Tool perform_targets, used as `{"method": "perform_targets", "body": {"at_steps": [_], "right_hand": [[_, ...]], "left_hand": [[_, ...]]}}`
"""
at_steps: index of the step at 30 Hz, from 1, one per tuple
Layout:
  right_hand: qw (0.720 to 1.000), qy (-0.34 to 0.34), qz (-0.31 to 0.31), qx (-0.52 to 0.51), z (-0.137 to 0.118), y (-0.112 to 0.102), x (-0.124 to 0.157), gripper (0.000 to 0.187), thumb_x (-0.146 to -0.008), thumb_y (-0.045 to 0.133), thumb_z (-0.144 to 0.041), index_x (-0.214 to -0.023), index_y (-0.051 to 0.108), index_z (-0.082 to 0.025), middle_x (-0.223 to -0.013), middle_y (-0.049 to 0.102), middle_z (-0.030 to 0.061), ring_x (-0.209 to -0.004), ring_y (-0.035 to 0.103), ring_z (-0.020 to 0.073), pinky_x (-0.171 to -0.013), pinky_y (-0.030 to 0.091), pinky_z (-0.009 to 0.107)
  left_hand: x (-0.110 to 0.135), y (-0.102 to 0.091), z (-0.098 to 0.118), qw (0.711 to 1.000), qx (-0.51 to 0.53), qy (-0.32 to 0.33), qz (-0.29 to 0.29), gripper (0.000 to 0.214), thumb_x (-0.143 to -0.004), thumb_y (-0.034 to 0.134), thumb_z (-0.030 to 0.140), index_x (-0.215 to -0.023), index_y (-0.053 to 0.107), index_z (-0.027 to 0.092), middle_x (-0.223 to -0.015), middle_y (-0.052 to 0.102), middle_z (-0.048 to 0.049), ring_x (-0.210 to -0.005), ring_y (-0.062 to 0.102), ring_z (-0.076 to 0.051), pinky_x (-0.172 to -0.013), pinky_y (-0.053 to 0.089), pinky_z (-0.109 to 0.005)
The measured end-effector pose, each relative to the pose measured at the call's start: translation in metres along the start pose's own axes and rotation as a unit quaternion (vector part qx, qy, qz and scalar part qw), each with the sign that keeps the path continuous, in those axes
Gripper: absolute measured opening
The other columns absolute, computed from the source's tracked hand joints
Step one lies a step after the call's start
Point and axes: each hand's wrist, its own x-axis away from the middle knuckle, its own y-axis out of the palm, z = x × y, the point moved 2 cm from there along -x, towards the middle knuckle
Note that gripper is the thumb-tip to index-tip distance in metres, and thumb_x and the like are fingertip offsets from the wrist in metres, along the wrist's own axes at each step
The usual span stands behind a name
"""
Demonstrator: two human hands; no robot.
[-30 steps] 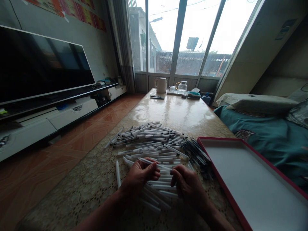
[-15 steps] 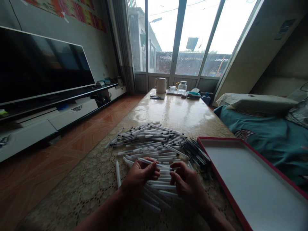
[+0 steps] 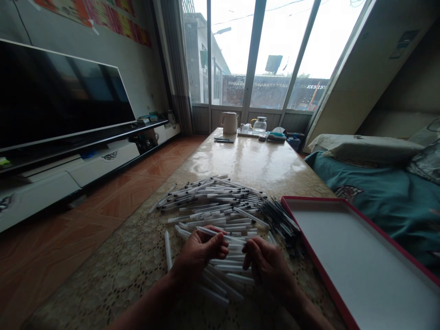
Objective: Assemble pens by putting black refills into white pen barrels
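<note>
My left hand (image 3: 201, 250) is closed round a slim white pen (image 3: 234, 239), which slants down to the right across the gap between my hands. At the pen's right end, the fingers of my right hand (image 3: 267, 262) are curled into a pinch; the fingertips hide that end. Beneath and beyond my hands lie many white pens (image 3: 206, 214), several with dark ends. A bunch of thin dark pen refills (image 3: 280, 220) lies to the right of them, beside the tray.
A shallow red-rimmed tray (image 3: 319, 200) with a white bottom lies on the right of the patterned table (image 3: 137, 270). A kettle (image 3: 229, 123), a glass pitcher (image 3: 260, 125) and a tissue pack (image 3: 277, 133) stand at the far end. A bed (image 3: 388, 192) is on the right.
My right hand's fingers have drawn in closer together at the pen's right end. My left hand and the pen have hardly moved.
</note>
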Motion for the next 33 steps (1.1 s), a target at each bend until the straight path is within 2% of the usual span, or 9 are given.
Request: {"method": "perform_targets", "body": {"at_steps": [5, 10, 15, 17, 20, 24, 27, 33], "right_hand": [[1.000, -0.006, 0.007, -0.025, -0.002, 0.000, -0.001, 0.031, -0.087, 0.053, -0.047, -0.094, 0.053, -0.017, -0.064, 0.063, -0.0011, -0.034, 0.047, 0.0046, -0.032, 0.032, 0.014], [0.998, 0.004, -0.004, -0.055, -0.001, 0.003, -0.001, 0.038, -0.090, 0.047, -0.049, -0.074, 0.053, -0.015, -0.057, 0.059, -0.0015, -0.030, 0.046, 0.0035, -0.029, 0.030, 0.012], [0.993, 0.008, 0.033, -0.111, -0.002, -0.002, -0.002, 0.032, -0.081, 0.061, -0.048, -0.083, 0.054, -0.017, -0.071, 0.062, 0.0009, -0.041, 0.053, 0.0072, -0.031, 0.041, 0.015], [0.992, 0.001, 0.050, -0.112, -0.003, -0.004, -0.002, 0.033, -0.079, 0.063, -0.048, -0.086, 0.054, -0.017, -0.072, 0.061, 0.0006, -0.043, 0.052, 0.0073, -0.030, 0.041, 0.015], [0.994, 0.006, 0.042, -0.100, -0.004, -0.003, -0.002, 0.033, -0.080, 0.062, -0.048, -0.088, 0.054, -0.017, -0.069, 0.060, -0.0002, -0.040, 0.050, 0.0069, -0.029, 0.037, 0.015], [0.997, -0.009, 0.042, -0.060, -0.004, -0.003, -0.001, 0.030, -0.082, 0.060, -0.046, -0.085, 0.056, -0.017, -0.068, 0.060, -0.0001, -0.042, 0.051, 0.0074, -0.035, 0.038, 0.017], [0.996, -0.028, 0.087, -0.017, -0.005, -0.015, -0.002, 0.030, -0.081, 0.060, -0.047, -0.082, 0.058, -0.017, -0.066, 0.059, 0.0000, -0.043, 0.049, 0.0084, -0.038, 0.039, 0.019], [0.975, -0.038, 0.200, 0.094, -0.003, -0.061, -0.006, 0.032, -0.080, 0.059, -0.049, -0.084, 0.059, -0.017, -0.063, 0.061, 0.0014, -0.046, 0.052, 0.0127, -0.042, 0.042, 0.023]], "left_hand": [[0.002, 0.001, 0.001, 1.000, 0.001, 0.004, 0.007, 0.030, -0.064, 0.080, 0.031, -0.080, 0.067, 0.010, -0.061, 0.070, -0.0041, -0.051, 0.063, -0.011, -0.048, 0.049, -0.019], [0.001, 0.003, 0.002, 1.000, 0.002, 0.007, -0.014, 0.029, -0.066, 0.080, 0.031, -0.080, 0.067, 0.010, -0.061, 0.069, -0.0045, -0.051, 0.063, -0.011, -0.048, 0.049, -0.019], [-0.001, -0.004, 0.001, 1.000, 0.022, 0.005, 0.021, 0.030, -0.063, 0.081, 0.030, -0.080, 0.067, 0.010, -0.061, 0.069, -0.0038, -0.050, 0.063, -0.010, -0.046, 0.048, -0.016], [-0.002, -0.005, 0.001, 0.999, 0.022, 0.004, 0.026, 0.030, -0.062, 0.082, 0.030, -0.079, 0.067, 0.010, -0.061, 0.069, -0.0039, -0.051, 0.063, -0.010, -0.046, 0.048, -0.016], [-0.001, -0.002, 0.001, 1.000, 0.011, 0.005, 0.025, 0.032, -0.062, 0.082, 0.032, -0.079, 0.066, 0.010, -0.060, 0.069, -0.0041, -0.050, 0.063, -0.011, -0.046, 0.049, -0.018], [0.001, 0.003, 0.004, 1.000, 0.000, -0.001, 0.031, 0.034, -0.060, 0.083, 0.033, -0.078, 0.066, 0.010, -0.059, 0.069, -0.0042, -0.049, 0.063, -0.012, -0.046, 0.049, -0.019], [0.002, 0.003, 0.010, 0.998, 0.013, 0.003, 0.054, 0.034, -0.058, 0.084, 0.033, -0.076, 0.066, 0.010, -0.059, 0.068, -0.0032, -0.048, 0.061, -0.010, -0.045, 0.047, -0.017], [0.005, -0.003, 0.020, 0.992, 0.042, 0.034, 0.117, 0.033, -0.056, 0.085, 0.030, -0.077, 0.067, 0.011, -0.061, 0.067, -0.0006, -0.050, 0.060, -0.008, -0.045, 0.047, -0.015]]}}
